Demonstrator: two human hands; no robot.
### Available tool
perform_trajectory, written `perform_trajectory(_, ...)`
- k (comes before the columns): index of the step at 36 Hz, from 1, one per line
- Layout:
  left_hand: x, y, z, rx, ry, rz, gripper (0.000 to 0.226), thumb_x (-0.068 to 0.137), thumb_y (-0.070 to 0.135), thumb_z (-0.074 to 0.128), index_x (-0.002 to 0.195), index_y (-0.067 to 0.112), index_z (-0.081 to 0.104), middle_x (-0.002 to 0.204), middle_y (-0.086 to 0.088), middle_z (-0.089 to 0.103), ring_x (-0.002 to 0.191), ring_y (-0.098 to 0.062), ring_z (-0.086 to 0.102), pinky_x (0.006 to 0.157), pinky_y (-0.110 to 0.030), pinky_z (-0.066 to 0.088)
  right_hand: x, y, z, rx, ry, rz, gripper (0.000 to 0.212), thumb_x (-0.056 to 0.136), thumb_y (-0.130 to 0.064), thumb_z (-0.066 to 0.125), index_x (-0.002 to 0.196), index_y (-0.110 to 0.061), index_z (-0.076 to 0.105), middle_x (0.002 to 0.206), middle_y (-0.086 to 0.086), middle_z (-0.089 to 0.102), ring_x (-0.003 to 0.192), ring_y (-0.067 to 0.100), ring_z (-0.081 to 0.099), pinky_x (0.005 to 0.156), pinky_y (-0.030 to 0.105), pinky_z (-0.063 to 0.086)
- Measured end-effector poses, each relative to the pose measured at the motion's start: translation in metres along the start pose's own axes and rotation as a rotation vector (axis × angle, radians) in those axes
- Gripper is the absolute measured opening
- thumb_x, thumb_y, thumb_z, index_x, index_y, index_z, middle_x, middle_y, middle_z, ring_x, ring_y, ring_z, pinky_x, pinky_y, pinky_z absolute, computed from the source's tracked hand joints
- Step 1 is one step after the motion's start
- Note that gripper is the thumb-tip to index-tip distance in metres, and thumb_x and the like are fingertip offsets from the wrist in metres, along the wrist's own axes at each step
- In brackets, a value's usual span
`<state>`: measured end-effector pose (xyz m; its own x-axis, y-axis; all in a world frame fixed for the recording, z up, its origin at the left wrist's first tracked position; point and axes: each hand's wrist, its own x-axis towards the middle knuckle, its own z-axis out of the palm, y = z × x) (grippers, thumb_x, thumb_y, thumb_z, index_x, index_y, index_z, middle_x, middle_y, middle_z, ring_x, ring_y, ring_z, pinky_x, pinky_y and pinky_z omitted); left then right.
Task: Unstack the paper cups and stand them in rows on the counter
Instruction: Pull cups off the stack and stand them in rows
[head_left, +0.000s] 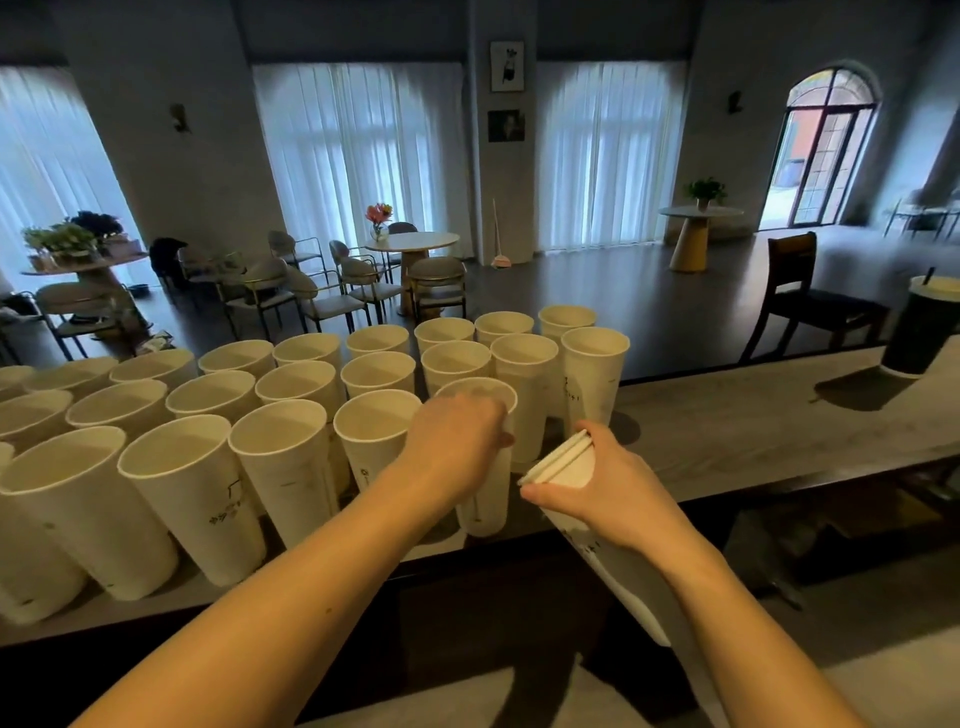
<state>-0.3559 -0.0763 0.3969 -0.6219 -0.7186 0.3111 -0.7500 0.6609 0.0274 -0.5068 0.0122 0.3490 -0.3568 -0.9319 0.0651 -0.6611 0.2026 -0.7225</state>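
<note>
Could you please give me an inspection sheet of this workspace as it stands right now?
Surface: grey counter, cups at left and centre.
Job's things: upright paper cups in rows; nested stack tilted.
Clutter: dark lidded drink with straw, far right.
Grippers: left hand holds the front-row cup; right hand grips the stack.
Cables: nothing seen.
Surroundings: café tables, chairs, curtained windows, arched door.

Matt white paper cups (291, 457) stand on a smooth, grey, wood-grained counter (753, 415) with a dull sheen.
</note>
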Motion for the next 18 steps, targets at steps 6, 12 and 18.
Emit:
perform_trajectory(6,0.003,0.001,0.007,0.066,0.020,-0.020,0.028,0.096,0.033,0.057,0.118,0.015,0.061,0.112,-0.008,0.066,0.100,-0.024,0.063,0.078,-0.032,0.048,0.001,0.000,0.000,0.090,0.041,-0.032,0.107,0.064,-0.067,0.080,0.150,-0.035,0.025,0.141,-0.003,0.048,0.123,0.018,0.049,0.099,0.040,0.048)
perform_trajectory(12,0.009,-0.001,0.009,0.107,-0.022,-0.001,0.034,0.096,0.033,0.057,0.124,0.015,0.056,0.118,-0.009,0.064,0.105,-0.024,0.063,0.082,-0.033,0.050,0.003,-0.001,-0.002,0.146,0.087,-0.042,0.106,0.065,-0.067,0.079,0.150,-0.037,0.023,0.142,-0.003,0.047,0.125,0.019,0.048,0.101,0.043,0.048)
perform_trajectory(18,0.013,-0.004,0.003,0.130,0.180,-0.006,0.046,0.095,0.047,0.051,0.126,0.013,0.055,0.124,-0.009,0.061,0.110,-0.025,0.055,0.090,-0.036,0.046,0.000,0.001,-0.007,0.148,0.115,-0.052,0.109,0.066,-0.068,0.078,0.151,-0.037,0.018,0.146,-0.001,0.043,0.127,0.022,0.047,0.101,0.044,0.048)
